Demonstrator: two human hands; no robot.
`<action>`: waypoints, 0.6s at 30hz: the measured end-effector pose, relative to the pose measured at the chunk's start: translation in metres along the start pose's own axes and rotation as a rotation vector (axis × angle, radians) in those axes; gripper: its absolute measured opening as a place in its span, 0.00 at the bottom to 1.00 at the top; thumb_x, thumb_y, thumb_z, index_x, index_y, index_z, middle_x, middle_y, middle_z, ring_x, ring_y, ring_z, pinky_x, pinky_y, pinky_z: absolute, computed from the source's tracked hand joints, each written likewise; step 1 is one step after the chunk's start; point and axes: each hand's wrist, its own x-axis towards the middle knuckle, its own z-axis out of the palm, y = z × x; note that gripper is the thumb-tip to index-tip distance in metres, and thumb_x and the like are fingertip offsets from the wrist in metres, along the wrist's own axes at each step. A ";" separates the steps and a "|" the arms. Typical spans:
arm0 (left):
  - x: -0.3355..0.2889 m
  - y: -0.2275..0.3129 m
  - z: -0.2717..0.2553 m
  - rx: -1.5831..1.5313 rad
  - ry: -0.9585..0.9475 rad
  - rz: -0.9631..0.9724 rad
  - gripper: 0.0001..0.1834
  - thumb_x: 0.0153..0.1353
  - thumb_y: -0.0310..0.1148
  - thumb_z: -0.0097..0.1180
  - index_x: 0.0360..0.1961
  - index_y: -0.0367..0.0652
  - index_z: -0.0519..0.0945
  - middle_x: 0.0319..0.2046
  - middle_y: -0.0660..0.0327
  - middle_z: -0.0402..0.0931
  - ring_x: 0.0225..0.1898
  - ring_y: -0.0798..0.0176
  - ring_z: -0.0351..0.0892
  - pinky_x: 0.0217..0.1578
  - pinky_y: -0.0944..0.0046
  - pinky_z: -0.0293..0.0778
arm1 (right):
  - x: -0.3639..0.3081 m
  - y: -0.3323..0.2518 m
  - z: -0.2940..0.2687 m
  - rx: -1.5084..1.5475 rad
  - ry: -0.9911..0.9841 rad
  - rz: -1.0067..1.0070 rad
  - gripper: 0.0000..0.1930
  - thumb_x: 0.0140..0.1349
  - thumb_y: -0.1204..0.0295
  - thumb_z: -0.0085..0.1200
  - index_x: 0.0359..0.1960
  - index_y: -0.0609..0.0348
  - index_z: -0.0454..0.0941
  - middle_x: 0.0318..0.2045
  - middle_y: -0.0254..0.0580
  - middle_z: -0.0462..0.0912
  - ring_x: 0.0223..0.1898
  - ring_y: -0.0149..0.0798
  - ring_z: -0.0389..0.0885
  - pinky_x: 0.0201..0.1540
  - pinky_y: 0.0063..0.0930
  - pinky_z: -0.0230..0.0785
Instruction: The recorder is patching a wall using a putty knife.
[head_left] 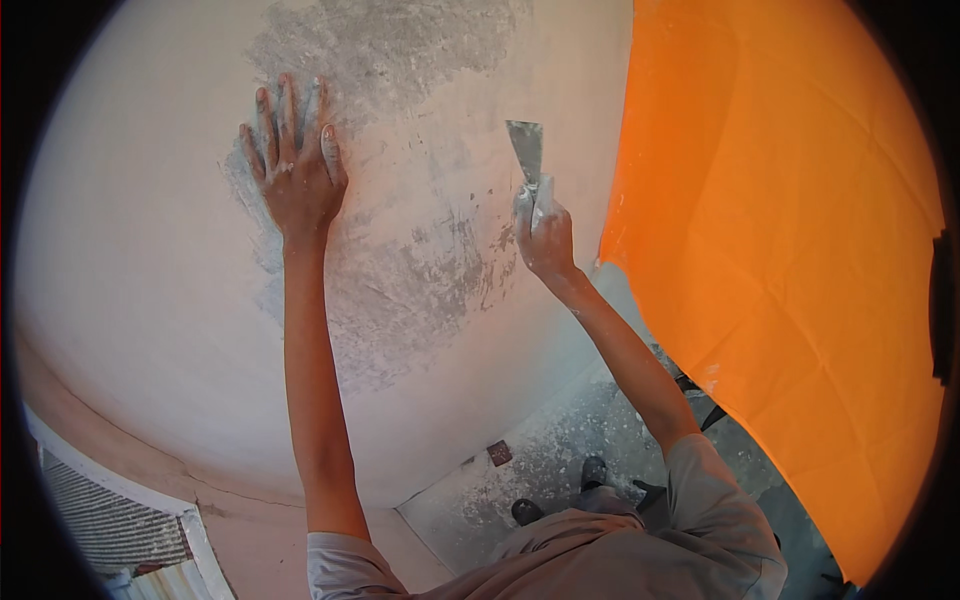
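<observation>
My left hand lies against the pale wall, fingers spread and pointing up, dusted with whitish powder. Rough grey patches surround it, where the wall's pale surface is broken. To the right, my right hand is closed around the handle of a putty knife. The knife's flared metal blade points upward, with its wide edge at the top. Whitish residue coats the fingers and the handle. Whether the blade touches the wall cannot be told.
An orange sheet hangs along the right side, beside the wall's edge. Below, white flecks cover the grey floor around my shoes. A small dark red square is near the wall's foot. Corrugated sheeting shows at lower left beyond a ledge.
</observation>
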 end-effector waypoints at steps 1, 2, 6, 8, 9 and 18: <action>0.000 0.000 0.000 0.010 0.001 -0.001 0.25 0.73 0.44 0.37 0.70 0.70 0.66 0.74 0.67 0.55 0.76 0.57 0.48 0.73 0.42 0.41 | -0.002 0.001 -0.003 -0.189 -0.167 -0.019 0.08 0.72 0.69 0.43 0.39 0.62 0.68 0.23 0.57 0.77 0.25 0.60 0.79 0.26 0.51 0.68; 0.000 0.001 -0.001 0.005 -0.001 0.006 0.25 0.73 0.44 0.37 0.70 0.70 0.66 0.74 0.67 0.55 0.76 0.57 0.48 0.73 0.42 0.41 | -0.005 0.002 -0.005 -0.189 -0.163 -0.012 0.08 0.72 0.69 0.43 0.39 0.62 0.68 0.23 0.57 0.77 0.25 0.60 0.79 0.26 0.51 0.68; 0.004 0.012 0.001 0.008 0.005 0.002 0.25 0.73 0.44 0.37 0.70 0.69 0.66 0.74 0.67 0.55 0.76 0.56 0.48 0.73 0.42 0.40 | -0.009 0.027 -0.001 -0.193 -0.134 0.049 0.10 0.73 0.67 0.41 0.41 0.62 0.69 0.23 0.55 0.79 0.26 0.57 0.80 0.28 0.48 0.70; 0.001 0.009 0.000 0.029 -0.008 0.013 0.25 0.73 0.44 0.37 0.70 0.68 0.66 0.74 0.67 0.55 0.76 0.56 0.48 0.73 0.41 0.40 | -0.006 0.014 0.006 -0.256 -0.184 0.063 0.10 0.73 0.67 0.41 0.42 0.62 0.69 0.23 0.55 0.79 0.26 0.56 0.81 0.28 0.46 0.71; -0.002 0.004 0.000 0.038 -0.012 0.013 0.25 0.73 0.43 0.37 0.70 0.68 0.66 0.74 0.67 0.55 0.76 0.56 0.48 0.73 0.41 0.40 | -0.003 -0.006 0.003 -0.010 -0.104 0.131 0.11 0.73 0.67 0.41 0.44 0.63 0.69 0.24 0.53 0.80 0.26 0.54 0.81 0.29 0.44 0.72; 0.006 -0.015 -0.014 -0.011 -0.133 0.166 0.25 0.73 0.39 0.37 0.69 0.65 0.68 0.74 0.68 0.55 0.76 0.56 0.47 0.73 0.43 0.43 | 0.076 -0.038 0.011 0.656 0.210 0.014 0.08 0.68 0.74 0.53 0.45 0.64 0.73 0.35 0.44 0.84 0.39 0.37 0.83 0.46 0.30 0.74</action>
